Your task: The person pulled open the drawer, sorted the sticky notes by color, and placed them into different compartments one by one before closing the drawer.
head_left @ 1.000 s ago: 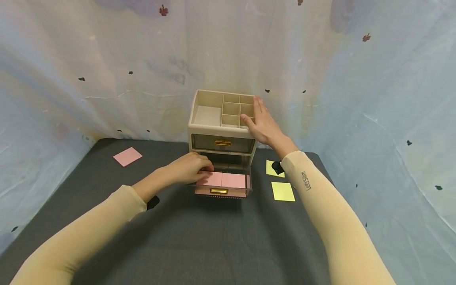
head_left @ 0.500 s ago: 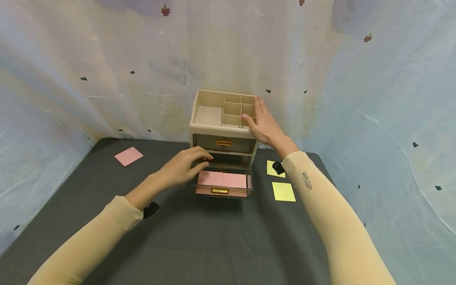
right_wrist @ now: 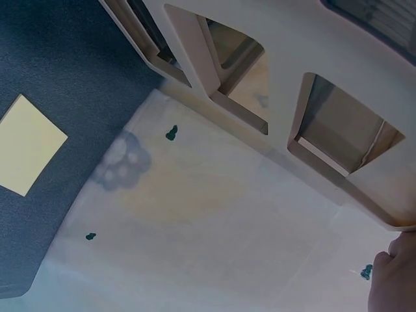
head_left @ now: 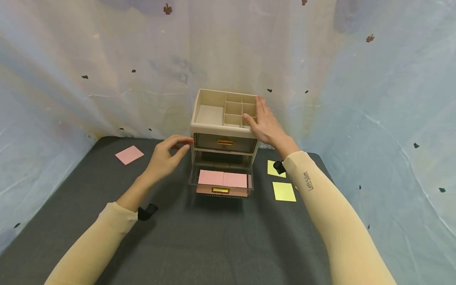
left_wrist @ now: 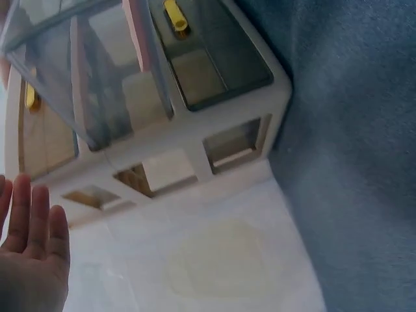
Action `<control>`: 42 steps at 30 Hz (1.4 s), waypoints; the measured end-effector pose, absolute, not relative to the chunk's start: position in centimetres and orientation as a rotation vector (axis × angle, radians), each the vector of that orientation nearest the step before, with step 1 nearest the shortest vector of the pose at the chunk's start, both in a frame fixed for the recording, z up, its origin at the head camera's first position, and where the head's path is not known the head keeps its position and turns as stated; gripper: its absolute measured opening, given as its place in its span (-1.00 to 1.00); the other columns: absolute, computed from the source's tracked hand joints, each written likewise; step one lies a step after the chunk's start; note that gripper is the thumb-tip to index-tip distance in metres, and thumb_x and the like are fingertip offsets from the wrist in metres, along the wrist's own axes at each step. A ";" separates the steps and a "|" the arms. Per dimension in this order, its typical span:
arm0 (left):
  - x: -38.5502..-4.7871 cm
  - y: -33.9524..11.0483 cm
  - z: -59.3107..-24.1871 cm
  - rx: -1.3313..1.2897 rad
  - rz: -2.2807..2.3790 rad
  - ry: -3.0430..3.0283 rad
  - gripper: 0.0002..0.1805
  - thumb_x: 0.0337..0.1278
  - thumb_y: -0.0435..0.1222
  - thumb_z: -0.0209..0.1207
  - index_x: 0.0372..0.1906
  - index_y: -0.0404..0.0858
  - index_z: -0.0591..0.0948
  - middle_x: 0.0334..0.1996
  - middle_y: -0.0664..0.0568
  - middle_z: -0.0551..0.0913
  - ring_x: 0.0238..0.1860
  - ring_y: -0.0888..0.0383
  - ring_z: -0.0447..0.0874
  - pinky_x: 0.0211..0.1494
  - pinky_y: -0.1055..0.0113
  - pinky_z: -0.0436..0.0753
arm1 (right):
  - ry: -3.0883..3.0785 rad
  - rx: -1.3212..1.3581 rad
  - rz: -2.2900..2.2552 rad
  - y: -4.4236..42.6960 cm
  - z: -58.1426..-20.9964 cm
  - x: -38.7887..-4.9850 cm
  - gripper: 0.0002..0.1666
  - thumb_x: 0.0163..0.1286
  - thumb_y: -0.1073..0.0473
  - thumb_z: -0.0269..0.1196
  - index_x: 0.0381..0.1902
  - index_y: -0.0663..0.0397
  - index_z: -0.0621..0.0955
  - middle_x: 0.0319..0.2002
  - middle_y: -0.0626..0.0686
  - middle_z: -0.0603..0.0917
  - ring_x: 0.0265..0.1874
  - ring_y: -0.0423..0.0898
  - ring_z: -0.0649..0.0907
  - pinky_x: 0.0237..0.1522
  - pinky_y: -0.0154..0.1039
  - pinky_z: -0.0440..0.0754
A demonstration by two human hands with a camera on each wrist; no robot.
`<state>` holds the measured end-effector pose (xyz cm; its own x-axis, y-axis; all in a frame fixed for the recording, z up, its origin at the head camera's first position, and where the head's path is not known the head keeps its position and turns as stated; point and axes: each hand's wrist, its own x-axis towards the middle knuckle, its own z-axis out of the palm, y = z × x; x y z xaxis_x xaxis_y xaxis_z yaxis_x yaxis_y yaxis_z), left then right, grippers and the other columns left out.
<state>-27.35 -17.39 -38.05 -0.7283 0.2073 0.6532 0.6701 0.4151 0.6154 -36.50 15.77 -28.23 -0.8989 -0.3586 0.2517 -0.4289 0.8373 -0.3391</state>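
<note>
A cream desktop organizer (head_left: 224, 128) with a divided top tray stands on the dark table. Its middle drawer (head_left: 221, 190) is pulled out, and two pink note pads (head_left: 211, 177) lie side by side in it. The drawer above (head_left: 225, 143) is closed. Beside the organizer's left side is my left hand (head_left: 165, 156), fingers loosely bent and holding nothing; in the left wrist view the hand (left_wrist: 36, 253) shows its fingers extended. My right hand (head_left: 267, 126) rests on the top right edge with straight fingers; only part of that hand (right_wrist: 396, 276) shows in the right wrist view.
A pink note (head_left: 129, 154) lies on the table (head_left: 199, 245) at the back left. Two yellow notes (head_left: 284, 191) lie right of the organizer, the rear one (head_left: 272, 168) partly behind my right wristband. A patterned curtain (head_left: 228, 47) hangs behind the table.
My left hand has come out of the open drawer, moving left and up to the organizer's side. My right hand stays on the top edge.
</note>
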 end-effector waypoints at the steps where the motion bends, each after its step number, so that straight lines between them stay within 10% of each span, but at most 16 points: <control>1: -27.4 -17.7 -38.1 -0.708 -1.306 -2.171 -0.72 0.47 -0.42 0.21 0.18 -0.27 0.69 0.07 -0.07 0.73 0.06 0.20 0.66 0.12 0.31 0.60 | -2.838 0.612 0.580 15.7 -28.2 -36.5 0.08 0.62 -0.44 -0.26 0.68 0.16 -0.31 0.69 0.15 -0.31 0.67 0.04 -0.24 0.65 -0.03 -0.23; 12: -26.3 -21.0 -38.0 -0.359 -1.543 -1.963 -0.66 0.49 -0.52 0.12 0.25 -0.55 0.56 0.07 -0.45 0.65 0.02 0.36 0.66 0.08 0.55 0.57 | -2.843 0.590 0.547 15.6 -28.1 -36.4 0.08 0.62 -0.43 -0.27 0.68 0.21 -0.28 0.69 0.17 -0.30 0.67 0.04 -0.23 0.65 -0.06 -0.23; 42: -30.4 -34.3 -44.6 0.143 -1.131 -2.386 -0.51 0.59 -0.07 0.08 0.39 -0.25 0.56 0.18 -0.23 0.67 -0.08 0.54 0.44 -0.12 0.57 0.40 | -2.855 0.583 0.589 16.7 -27.9 -35.7 0.07 0.62 -0.42 -0.25 0.68 0.19 -0.27 0.69 0.14 -0.32 0.67 0.03 -0.25 0.65 -0.05 -0.24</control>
